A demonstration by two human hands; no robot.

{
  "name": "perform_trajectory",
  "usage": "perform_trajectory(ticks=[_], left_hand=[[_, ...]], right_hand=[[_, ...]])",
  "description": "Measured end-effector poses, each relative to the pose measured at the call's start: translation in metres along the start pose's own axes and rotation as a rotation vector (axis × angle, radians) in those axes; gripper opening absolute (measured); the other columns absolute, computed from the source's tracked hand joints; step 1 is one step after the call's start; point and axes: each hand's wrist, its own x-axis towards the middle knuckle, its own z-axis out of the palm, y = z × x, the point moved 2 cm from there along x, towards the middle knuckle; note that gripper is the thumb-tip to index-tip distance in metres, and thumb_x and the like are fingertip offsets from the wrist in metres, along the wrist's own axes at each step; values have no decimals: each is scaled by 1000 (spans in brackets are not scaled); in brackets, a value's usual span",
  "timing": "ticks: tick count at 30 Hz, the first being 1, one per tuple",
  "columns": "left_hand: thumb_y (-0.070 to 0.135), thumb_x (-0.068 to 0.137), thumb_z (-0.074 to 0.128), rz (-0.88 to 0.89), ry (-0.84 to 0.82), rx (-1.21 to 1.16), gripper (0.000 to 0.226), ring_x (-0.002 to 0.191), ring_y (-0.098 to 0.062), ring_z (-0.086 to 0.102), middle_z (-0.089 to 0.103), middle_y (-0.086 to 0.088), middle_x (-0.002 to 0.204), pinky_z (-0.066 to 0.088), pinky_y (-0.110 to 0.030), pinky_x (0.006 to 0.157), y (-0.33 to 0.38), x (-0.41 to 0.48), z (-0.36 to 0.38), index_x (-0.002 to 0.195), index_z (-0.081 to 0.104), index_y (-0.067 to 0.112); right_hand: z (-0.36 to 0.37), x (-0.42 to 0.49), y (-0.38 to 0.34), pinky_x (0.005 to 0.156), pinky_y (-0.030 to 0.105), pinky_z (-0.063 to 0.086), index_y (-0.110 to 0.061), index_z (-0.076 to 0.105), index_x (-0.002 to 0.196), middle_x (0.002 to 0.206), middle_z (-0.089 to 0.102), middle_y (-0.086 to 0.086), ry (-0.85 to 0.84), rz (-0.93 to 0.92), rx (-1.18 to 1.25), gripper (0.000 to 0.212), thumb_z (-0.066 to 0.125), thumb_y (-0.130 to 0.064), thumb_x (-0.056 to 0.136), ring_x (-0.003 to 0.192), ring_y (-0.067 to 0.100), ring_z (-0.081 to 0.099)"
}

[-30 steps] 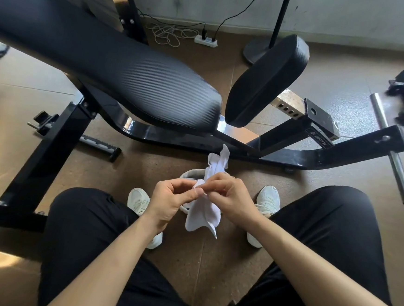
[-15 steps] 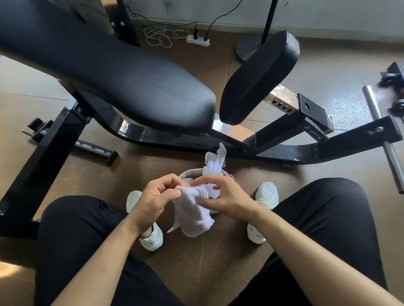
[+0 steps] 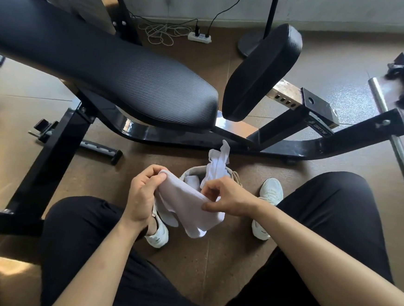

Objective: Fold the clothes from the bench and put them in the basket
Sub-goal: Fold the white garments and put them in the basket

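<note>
- The left hand (image 3: 142,196) and right hand (image 3: 228,198) both pinch a small white stretchy garment (image 3: 187,207) just above the little grey fabric basket (image 3: 191,172) on the floor.
- Risk, imo: the loose ends dangle, so the fold could flop open on the drop.

the brown floor (image 3: 187,260) carries the black padded surface (image 3: 105,73) on its frame, a small grey basket (image 3: 191,173) just beside that frame, and a white power strip (image 3: 200,38) by the wall.
</note>
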Motion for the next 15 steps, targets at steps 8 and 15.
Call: perform_trajectory(ticks=[8, 15], left_hand=[[29, 90, 55, 8, 293, -84, 21, 91, -16, 58, 64, 3, 85, 45, -32, 83, -5, 9, -16, 78, 72, 33], [27, 97, 57, 4, 463, -122, 16, 96, -9, 61, 68, 6, 95, 47, -24, 84, -9, 15, -26, 89, 70, 30]], right_hand=[[-15, -8, 26, 63, 18, 46, -18, 72, 84, 77, 67, -5, 14, 98, -196, 5, 76, -17, 81, 68, 5, 57], [-30, -13, 46, 75, 37, 52, -20, 74, 85, 80, 69, -4, 112, 189, -218, 6, 73, -14, 82, 78, 15, 61]])
